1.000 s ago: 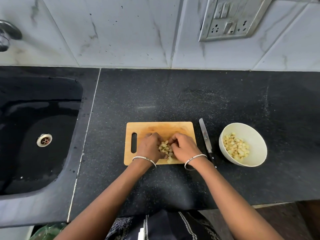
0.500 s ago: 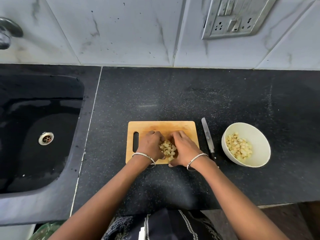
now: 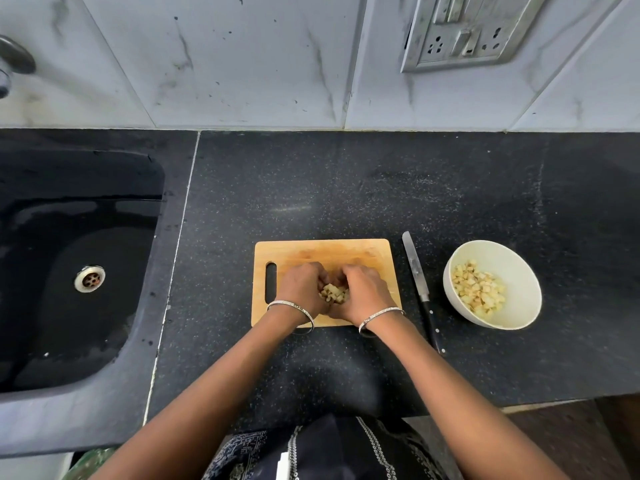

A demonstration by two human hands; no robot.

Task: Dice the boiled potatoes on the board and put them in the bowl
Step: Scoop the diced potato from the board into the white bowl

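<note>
A wooden chopping board (image 3: 322,251) lies flat on the black speckled desk (image 3: 346,188), its handle slot at the 9 o'clock end. Over the near half of the board, the left grip (image 3: 301,289) and the right grip (image 3: 363,296) meet, fingers curled inward and cupped round a small heap of diced potato (image 3: 334,293). The pale cubes show only in the gap between the two palms. Whether the heap rests on the wood or is lifted clear of it cannot be told. Each wrist carries a thin silver bangle (image 3: 291,306).

At 3 o'clock from the board, just beside its edge, a knife (image 3: 417,275) lies on the desk, blade towards 12 o'clock and dark handle towards 6. Farther along at 3 o'clock stands a white bowl (image 3: 516,265), upright, holding a layer of potato cubes (image 3: 479,292) against its near wall. The knife lies between board and bowl and touches neither.

At 9 o'clock, well apart from the board, a black sink (image 3: 69,237) is sunk into the desk, with a metal drain (image 3: 89,278) in its floor. On the marbled wall tiles (image 3: 242,64), a switch and socket plate (image 3: 467,32) hangs at 1 o'clock.
</note>
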